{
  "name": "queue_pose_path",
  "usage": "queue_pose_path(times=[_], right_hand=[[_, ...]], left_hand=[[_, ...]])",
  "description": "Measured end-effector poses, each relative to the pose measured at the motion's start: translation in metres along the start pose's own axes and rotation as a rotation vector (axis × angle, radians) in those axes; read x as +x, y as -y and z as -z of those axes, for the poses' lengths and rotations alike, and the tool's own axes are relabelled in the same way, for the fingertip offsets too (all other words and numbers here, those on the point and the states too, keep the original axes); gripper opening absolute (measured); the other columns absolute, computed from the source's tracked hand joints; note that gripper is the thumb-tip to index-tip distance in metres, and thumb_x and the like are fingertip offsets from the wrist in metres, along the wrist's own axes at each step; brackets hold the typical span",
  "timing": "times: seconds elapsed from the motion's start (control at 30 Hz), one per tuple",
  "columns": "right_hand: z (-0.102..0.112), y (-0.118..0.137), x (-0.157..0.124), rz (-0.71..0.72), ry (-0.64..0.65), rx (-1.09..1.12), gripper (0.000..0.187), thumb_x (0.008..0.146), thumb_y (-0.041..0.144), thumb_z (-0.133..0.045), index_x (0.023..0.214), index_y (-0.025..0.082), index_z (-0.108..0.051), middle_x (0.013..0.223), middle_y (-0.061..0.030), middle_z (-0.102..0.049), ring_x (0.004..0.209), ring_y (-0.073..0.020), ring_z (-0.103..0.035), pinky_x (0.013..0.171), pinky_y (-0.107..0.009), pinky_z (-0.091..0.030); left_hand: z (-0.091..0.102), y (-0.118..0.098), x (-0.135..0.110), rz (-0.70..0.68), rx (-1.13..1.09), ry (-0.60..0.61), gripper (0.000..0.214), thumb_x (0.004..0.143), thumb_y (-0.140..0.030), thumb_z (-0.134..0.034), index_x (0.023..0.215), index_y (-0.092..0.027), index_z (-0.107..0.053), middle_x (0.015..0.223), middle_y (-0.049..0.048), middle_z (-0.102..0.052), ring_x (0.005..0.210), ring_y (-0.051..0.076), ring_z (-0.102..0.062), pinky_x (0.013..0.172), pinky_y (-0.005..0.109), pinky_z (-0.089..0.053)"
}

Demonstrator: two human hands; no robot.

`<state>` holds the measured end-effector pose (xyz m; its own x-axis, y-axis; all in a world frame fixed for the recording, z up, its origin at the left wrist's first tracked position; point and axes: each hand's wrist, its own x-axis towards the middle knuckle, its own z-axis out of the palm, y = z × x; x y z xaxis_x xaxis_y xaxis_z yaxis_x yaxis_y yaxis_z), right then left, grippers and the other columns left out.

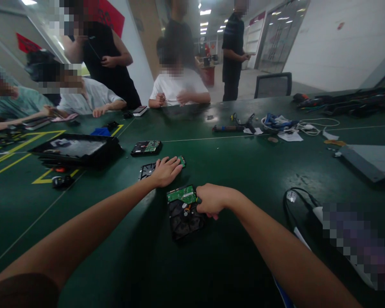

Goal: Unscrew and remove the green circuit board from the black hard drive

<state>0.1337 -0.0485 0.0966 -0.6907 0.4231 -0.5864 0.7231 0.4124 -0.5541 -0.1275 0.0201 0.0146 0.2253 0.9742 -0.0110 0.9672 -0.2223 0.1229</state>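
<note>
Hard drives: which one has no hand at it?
The farthest drive; the left hand covers part of the middle drive, the right hand is at the nearest drive.

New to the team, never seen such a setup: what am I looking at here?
No robot: this is a person working with two bare hands, pictured by a camera worn on their head, facing forward and down. On the green table, the left hand lies over the middle hard-drive-like unit. The right hand is closed at the nearest unit; something pokes out by its fingers, too hidden to name. The farthest unit lies untouched. A black tray stands to the left, a grey box to the right. Other people are across the table.
</note>
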Motion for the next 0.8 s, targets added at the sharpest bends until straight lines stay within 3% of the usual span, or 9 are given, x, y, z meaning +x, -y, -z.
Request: queue_pose_path(times=[0.07, 0.17, 0.47, 0.8], right_hand=[[-0.002, 0.001, 0.003, -0.014, 0.039, -0.012, 0.021, 0.082, 0.025, -0.056, 0.069, 0.012, -0.067, 0.069, -0.0077, -0.074, 0.052, -0.0156, -0.067, 0.052, -0.024, -0.051], [-0.005, 0.002, 0.005, -0.007, 0.112, -0.035, 0.029, 0.082, 0.026, -0.056, 0.059, 0.013, -0.067, 0.065, -0.0072, -0.072, 0.056, -0.0159, -0.068, 0.054, -0.024, -0.050], [-0.010, 0.008, 0.007, -0.001, 0.159, -0.048, 0.033, 0.084, 0.028, -0.054, 0.059, 0.012, -0.068, 0.065, -0.0086, -0.074, 0.058, -0.0174, -0.070, 0.053, -0.024, -0.049], [-0.012, 0.009, 0.010, -0.016, 0.214, -0.072, 0.046, 0.092, 0.041, -0.055, 0.059, 0.011, -0.068, 0.064, -0.0093, -0.073, 0.060, -0.0184, -0.070, 0.056, -0.026, -0.050]], left_hand=[[-0.002, -0.014, 0.011, -0.030, -0.017, -0.001, 0.066, 0.104, -0.061, -0.021, 0.156, -0.027, -0.043, 0.165, 0.0081, -0.039, 0.152, 0.039, -0.026, 0.120, 0.061, -0.016], [-0.004, -0.036, 0.024, -0.074, -0.046, -0.006, 0.066, 0.103, -0.063, -0.021, 0.155, -0.029, -0.045, 0.165, 0.0088, -0.038, 0.151, 0.042, -0.026, 0.119, 0.065, -0.014], [-0.010, -0.113, 0.055, -0.242, -0.122, 0.059, 0.075, 0.100, -0.071, -0.015, 0.156, -0.030, -0.043, 0.167, 0.0109, -0.035, 0.152, 0.046, -0.020, 0.117, 0.072, -0.010], [-0.016, -0.178, 0.056, -0.353, -0.191, 0.077, 0.080, 0.097, -0.076, -0.012, 0.151, -0.029, -0.048, 0.168, 0.0147, -0.029, 0.155, 0.046, -0.018, 0.117, 0.074, -0.008]])
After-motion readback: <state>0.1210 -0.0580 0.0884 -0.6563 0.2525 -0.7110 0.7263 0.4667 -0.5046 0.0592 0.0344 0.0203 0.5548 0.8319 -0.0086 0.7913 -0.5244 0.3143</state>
